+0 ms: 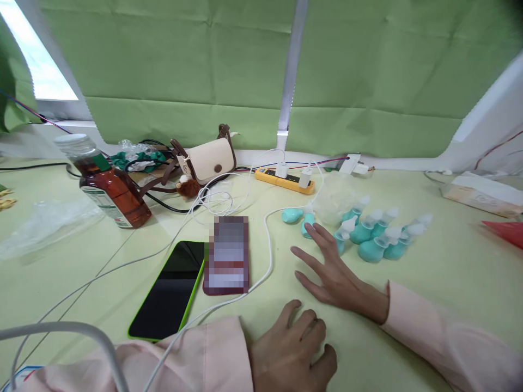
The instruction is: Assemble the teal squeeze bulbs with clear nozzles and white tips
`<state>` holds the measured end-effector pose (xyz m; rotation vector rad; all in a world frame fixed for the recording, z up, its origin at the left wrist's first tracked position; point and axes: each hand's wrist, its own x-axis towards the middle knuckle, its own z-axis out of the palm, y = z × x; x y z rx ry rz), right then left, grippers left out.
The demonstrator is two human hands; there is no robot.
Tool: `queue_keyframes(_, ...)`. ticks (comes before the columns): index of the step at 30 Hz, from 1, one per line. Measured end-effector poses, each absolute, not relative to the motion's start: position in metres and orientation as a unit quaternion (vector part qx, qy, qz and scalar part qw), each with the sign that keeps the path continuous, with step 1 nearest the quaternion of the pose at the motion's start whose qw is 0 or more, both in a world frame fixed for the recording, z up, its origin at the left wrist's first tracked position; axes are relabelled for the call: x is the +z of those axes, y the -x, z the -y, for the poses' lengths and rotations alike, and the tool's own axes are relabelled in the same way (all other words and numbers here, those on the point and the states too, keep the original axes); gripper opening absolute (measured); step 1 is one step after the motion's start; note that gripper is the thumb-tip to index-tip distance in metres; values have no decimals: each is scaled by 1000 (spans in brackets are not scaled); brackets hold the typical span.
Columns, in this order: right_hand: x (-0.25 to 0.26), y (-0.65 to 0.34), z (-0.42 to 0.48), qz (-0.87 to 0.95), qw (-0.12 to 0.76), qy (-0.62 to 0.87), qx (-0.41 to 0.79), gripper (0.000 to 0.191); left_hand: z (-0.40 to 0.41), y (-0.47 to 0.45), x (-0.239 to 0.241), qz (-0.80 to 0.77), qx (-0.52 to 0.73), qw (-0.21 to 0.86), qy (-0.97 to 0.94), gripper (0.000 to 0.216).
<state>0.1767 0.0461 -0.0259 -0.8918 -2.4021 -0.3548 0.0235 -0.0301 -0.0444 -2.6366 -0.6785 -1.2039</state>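
Left hand [291, 348]: nearest, fingers loosely curled, nothing visibly held. Right hand [333, 269]: at 1 o'clock, spread wide, nothing grasped; closer to teal bulb [306, 220]. Bulb: right hand's 11 o'clock, fingertip overlapping, contact unclear; long axis towards 12.

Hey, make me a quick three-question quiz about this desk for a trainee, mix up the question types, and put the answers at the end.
1. Which hand is nearer the teal bulbs, left or right?
2. True or false: the phone in the green case shows a lit screen.
3. Fill in: the round button on the cream bag is ____.

Key:
1. The right hand, fingers spread beside them; the left hand is farther away.
2. False; its screen is dark.
3. Brown.
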Motion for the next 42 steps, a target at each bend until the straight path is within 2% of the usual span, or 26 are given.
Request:
queue_keyframes(6,-31,-160,-68,875,205,424,-111,46,31,-21,-40,224,-381,81,893,12)
queue_keyframes(12,-35,-159,-69,857,172,467,-136,34,32,-19,-38,228,-378,81,894,12)
queue_keyframes(23,-34,-157,-67,845,196,474,-153,26,32,-20,-47,231,-338,90,908,9)
queue_keyframes(29,-36,-157,-66,855,210,449,-151,21,32,-20,-40,227,-368,79,898,13)
queue_keyframes(42,-37,-161,-68,869,322,346,-146,13,30,-19,-39,219,-387,82,892,13)
